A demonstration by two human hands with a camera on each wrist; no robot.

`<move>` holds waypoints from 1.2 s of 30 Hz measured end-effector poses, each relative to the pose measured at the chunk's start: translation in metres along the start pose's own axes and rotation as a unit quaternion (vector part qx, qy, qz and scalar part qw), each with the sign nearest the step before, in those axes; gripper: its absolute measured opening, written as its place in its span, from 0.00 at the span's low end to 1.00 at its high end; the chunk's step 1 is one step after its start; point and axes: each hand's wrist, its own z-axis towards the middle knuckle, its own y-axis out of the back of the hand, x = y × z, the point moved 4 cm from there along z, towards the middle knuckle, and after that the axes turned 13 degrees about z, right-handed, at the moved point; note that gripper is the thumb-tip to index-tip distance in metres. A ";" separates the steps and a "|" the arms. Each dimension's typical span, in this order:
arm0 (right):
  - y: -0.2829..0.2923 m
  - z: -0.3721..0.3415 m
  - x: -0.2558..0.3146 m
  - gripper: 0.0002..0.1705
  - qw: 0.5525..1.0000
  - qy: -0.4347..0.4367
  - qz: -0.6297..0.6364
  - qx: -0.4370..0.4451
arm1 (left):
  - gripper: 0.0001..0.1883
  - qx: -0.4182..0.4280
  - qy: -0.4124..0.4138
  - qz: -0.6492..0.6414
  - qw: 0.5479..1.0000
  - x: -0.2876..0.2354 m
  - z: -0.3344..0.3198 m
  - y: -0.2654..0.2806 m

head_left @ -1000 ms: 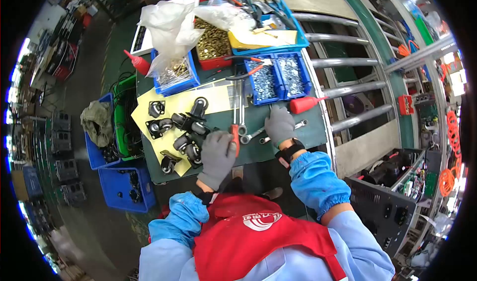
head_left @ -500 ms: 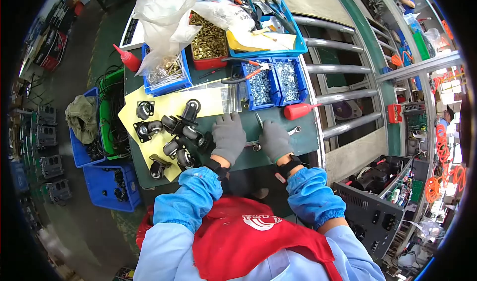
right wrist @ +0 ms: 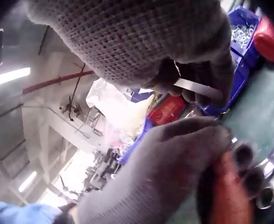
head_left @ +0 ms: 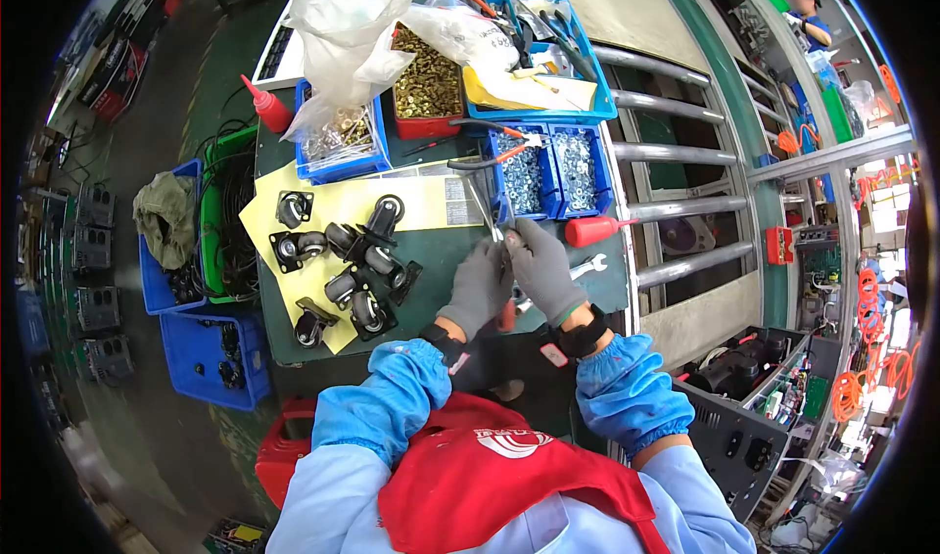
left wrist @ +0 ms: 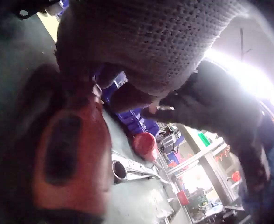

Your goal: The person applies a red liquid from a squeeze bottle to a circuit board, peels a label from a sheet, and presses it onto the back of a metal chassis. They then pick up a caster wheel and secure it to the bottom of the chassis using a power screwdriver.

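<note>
Close together over the front of the green table, my gloved left hand and right hand meet at the fingertips. The left hand grips a screwdriver with an orange and black handle; that handle points down toward the table's front edge. Between the right thumb and fingers, a flat pale metal strip is pinched; its far end is hidden by the glove. Silvery wrenches lie on the table by the right hand. Several black casters rest on yellow paper to the left.
Beyond the hands stand blue bins of small metal fasteners, a red bin of brass pieces and a blue tool tray. Pliers lie across a bin's edge. A red bottle lies right. Metal rollers flank the table.
The left hand first held the orange handle at left, then lay over the wrenches, and has now moved right to meet the right hand. The right hand has turned inward.
</note>
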 end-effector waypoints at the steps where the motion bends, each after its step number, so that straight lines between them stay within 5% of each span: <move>1: -0.006 0.001 0.001 0.16 0.996 -0.064 0.057 0.008 | 0.23 0.003 0.011 0.030 0.999 -0.001 0.000 0.007; 5: -0.021 0.007 0.015 0.16 0.958 -0.234 0.139 0.089 | 0.29 -0.033 -0.003 0.197 0.980 0.013 0.001 0.044; 7: -0.030 0.016 0.020 0.15 0.958 -0.239 0.131 0.092 | 0.31 -0.072 -0.034 0.316 0.945 0.031 0.007 0.044; 12: -0.051 0.043 -0.006 0.13 0.937 -0.291 0.144 0.124 | 0.31 0.042 0.022 0.390 0.920 0.045 0.013 0.037; 16: -0.060 0.049 -0.010 0.12 0.926 -0.341 0.142 0.074 | 0.30 0.033 0.009 0.385 0.922 0.047 0.009 0.041; 19: -0.063 0.053 -0.015 0.12 0.925 -0.338 0.128 0.116 | 0.29 0.047 0.005 0.394 0.918 0.044 0.009 0.040; 22: -0.070 0.050 -0.010 0.14 0.929 -0.342 0.127 0.061 | 0.32 0.048 0.009 0.411 0.910 0.045 0.010 0.041; 26: -0.085 0.049 -0.039 0.17 0.977 -0.213 0.016 0.012 | 0.32 0.046 -0.003 0.410 0.911 0.043 0.008 0.045; 32: -0.078 0.050 -0.030 0.17 0.894 -0.342 0.283 -0.063 | 0.32 0.039 -0.013 0.407 0.912 0.044 0.006 0.046; 36: -0.055 0.049 0.022 0.13 0.874 -0.278 0.395 -0.044 | 0.32 0.021 -0.004 0.359 0.933 0.047 0.004 0.047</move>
